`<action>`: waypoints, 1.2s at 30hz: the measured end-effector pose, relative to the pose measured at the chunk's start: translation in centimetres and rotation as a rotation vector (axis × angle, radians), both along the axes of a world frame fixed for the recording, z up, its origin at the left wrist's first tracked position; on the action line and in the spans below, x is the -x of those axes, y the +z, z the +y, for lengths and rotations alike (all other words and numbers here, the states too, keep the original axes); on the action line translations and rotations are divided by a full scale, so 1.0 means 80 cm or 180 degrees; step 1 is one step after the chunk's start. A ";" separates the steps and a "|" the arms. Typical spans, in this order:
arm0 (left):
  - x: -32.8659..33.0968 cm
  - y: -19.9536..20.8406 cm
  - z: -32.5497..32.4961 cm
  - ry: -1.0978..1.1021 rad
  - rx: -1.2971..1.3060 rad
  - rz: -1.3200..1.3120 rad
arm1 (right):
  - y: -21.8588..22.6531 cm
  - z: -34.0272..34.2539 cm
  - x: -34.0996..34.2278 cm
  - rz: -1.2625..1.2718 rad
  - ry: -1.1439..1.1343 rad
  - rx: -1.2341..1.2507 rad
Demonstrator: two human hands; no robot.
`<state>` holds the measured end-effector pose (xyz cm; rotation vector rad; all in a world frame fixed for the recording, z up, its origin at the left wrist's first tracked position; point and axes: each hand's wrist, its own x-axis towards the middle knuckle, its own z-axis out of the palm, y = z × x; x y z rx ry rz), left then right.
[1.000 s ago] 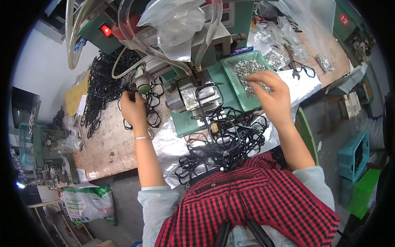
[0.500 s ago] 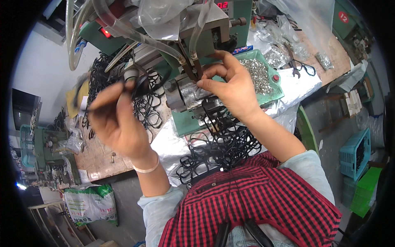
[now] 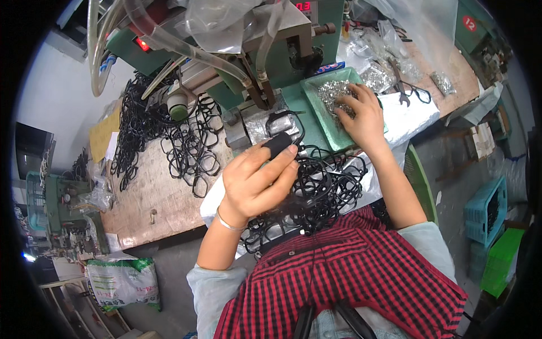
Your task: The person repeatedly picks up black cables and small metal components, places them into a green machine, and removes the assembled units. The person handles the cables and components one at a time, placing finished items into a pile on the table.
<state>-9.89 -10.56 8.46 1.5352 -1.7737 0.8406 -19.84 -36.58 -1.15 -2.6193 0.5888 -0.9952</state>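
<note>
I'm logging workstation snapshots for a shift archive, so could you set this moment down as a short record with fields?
Left grip: at a black sleeve-like piece; worn or held, unclear
Right grip: fingers spread over small silvery pieces in a green tray
Machine: green and metal, with clear tubes and a lit red display
Black loops: heaped between the machine and the checked apron
Second loop pile: left of the machine
Tool: dark wrench, right of the tray
</note>
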 end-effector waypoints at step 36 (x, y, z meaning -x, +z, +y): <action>-0.128 -0.094 0.123 0.3502 0.0624 0.3012 | 0.041 0.020 0.056 -0.0649 0.0197 -0.1066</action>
